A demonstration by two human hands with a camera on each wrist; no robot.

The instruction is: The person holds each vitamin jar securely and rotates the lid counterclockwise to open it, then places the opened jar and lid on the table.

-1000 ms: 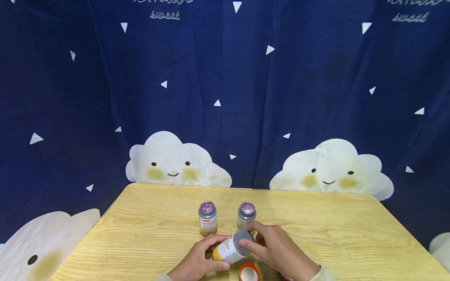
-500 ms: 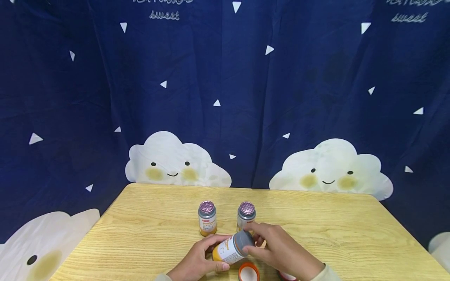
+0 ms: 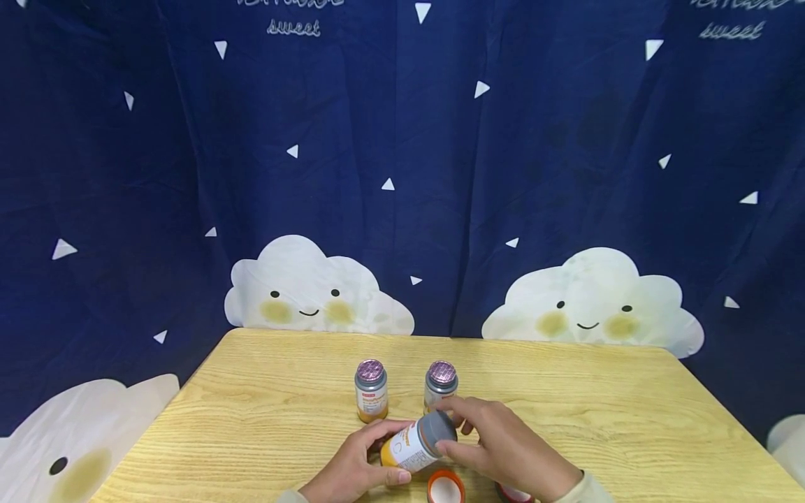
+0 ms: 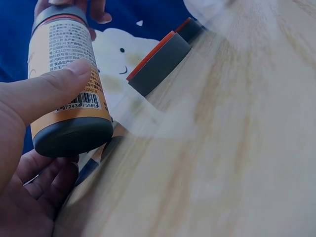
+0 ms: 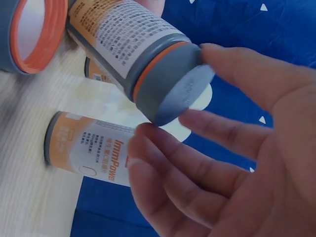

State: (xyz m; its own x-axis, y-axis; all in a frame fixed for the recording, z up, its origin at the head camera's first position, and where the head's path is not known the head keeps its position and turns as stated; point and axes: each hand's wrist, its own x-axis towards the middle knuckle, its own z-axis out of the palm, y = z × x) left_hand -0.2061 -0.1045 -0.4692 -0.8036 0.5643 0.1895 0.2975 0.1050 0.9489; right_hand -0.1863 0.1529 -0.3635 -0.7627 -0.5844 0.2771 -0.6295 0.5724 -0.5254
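My left hand [image 3: 355, 462] grips a supplement bottle [image 3: 405, 449] with a white and orange label, tilted so its top leans up to the right. A grey cap [image 5: 170, 81] sits on the bottle's mouth, an orange ring showing at its lower edge. The thumb and fingertips of my right hand [image 3: 503, 446] hold this cap at its edge. In the left wrist view, the left thumb lies across the label above the bottle's dark base [image 4: 74, 136].
Two more bottles [image 3: 371, 391] stand behind the hands, topped with purple foil seals; the right one [image 3: 441, 381] is partly covered by the right hand. A loose cap [image 3: 445, 487] lies inside-up in front, with another [image 3: 514, 494] by the right wrist. A wooden table [image 3: 283, 391] carries everything.
The right hand has shifted slightly to the right and its grip round the cap has changed. The left hand and the bottle stay almost still.
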